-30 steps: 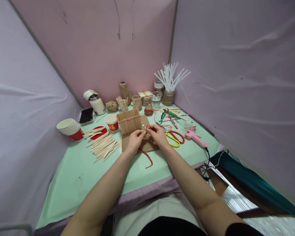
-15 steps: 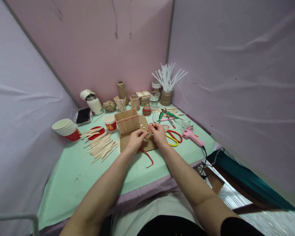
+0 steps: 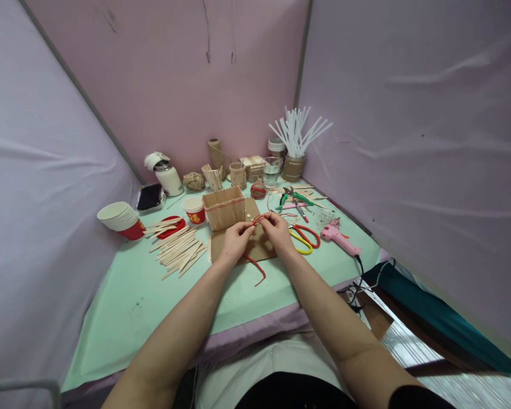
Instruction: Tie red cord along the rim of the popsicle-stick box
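Red string point(image 3: 259, 218) is pinched between the fingertips of my left hand point(image 3: 237, 238) and my right hand point(image 3: 277, 230), which are close together. A braided red cord point(image 3: 256, 267) hangs below my left hand and trails onto the table. Both hands are over a brown cardboard sheet point(image 3: 259, 247). Just behind my left hand stands a box made of wooden sticks point(image 3: 225, 209), with a thin red line along its upper edge. Scissors point(image 3: 309, 237) with red and yellow handles lie beside my right hand. My fingers partly hide the string.
Loose wooden sticks point(image 3: 179, 253), a red lid point(image 3: 170, 226) and stacked paper cups point(image 3: 121, 220) are on the left. Green-handled pliers point(image 3: 293, 197) and a pink glue gun point(image 3: 339, 237) with a cable lie right. Behind stand a water glass point(image 3: 272, 171) and a jar of white sticks point(image 3: 293, 168).
The whole view has shifted slightly. My fingertips have drawn a little closer together on the red string, and the loop between them looks flatter.
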Available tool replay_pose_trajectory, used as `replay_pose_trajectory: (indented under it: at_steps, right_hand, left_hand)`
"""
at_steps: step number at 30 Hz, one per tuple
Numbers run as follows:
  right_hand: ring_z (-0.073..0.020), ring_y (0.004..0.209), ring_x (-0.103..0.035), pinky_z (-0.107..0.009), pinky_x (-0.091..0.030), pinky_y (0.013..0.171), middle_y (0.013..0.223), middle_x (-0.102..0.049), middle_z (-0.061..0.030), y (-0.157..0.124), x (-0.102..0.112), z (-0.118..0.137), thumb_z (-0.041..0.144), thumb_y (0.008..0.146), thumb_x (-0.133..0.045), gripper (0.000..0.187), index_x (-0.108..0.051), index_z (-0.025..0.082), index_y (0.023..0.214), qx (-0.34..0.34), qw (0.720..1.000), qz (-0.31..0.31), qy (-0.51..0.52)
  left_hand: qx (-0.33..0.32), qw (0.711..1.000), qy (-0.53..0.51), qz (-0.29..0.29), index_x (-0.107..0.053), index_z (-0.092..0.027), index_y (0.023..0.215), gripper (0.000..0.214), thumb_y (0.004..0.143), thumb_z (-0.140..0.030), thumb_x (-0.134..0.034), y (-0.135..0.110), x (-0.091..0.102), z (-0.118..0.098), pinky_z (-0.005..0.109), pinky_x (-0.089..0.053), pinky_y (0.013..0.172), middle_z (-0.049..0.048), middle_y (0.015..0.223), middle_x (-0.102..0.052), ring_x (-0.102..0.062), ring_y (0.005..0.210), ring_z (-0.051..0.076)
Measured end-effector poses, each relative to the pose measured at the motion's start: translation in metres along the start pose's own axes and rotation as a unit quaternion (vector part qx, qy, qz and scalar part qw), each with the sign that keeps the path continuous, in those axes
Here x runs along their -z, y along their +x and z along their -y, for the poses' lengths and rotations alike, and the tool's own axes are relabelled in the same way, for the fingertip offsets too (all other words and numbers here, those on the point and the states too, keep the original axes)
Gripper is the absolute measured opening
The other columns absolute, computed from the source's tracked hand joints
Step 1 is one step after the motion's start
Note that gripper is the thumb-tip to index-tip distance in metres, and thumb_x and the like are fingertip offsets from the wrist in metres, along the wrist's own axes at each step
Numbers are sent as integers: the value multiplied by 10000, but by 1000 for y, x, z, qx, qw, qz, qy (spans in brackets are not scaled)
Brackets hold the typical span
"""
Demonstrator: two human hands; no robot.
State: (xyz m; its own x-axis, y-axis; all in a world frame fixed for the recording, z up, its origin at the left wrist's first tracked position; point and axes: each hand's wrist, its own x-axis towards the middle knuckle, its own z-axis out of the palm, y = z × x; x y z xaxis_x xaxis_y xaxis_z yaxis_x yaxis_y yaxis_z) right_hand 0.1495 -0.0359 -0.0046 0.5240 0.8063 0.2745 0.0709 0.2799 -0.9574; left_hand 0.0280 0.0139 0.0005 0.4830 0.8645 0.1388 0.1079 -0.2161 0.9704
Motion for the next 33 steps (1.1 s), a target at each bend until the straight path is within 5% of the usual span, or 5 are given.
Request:
replay_pose_trajectory:
  at_steps: [8,24,29,33]
  right_hand:
    - [-133,678,-543,-254,-426,664,710,-621,10,0,-2,1,266,687,-565,85,-599,189,678,-7,1000,23,7]
    - [-145,760,-550,-280,-440,722,802,-592,-1,-3,0,3,182,663,-464,154,-537,204,797,30,998,46,15]
    - [-158,811,-528,-301,-434,773,911,-568,-34,-1,4,2,279,789,-445,228,-581,210,958,64,996,-4,-67]
    - [-170,877,-523,-312,-409,831,913,-530,-45,-1,3,3,287,815,-472,176,-624,206,849,119,983,14,-136]
  left_hand:
    - [-63,997,35,-5,-666,-147,839,200,747,-285,-555,-3,1,-4,262,-452,705,41,794,-670,-590,740,151]
    - [-67,997,35,-29,-672,-152,845,184,748,-254,-554,-3,3,-8,269,-455,753,51,851,-686,-601,800,159]
    - [-68,997,26,-21,-676,-155,858,192,746,-264,-565,-2,1,-7,282,-452,786,57,864,-685,-601,818,162]
    - [-85,996,25,-4,-678,-150,848,190,750,-264,-561,-1,2,-4,283,-447,803,68,885,-686,-600,832,166]
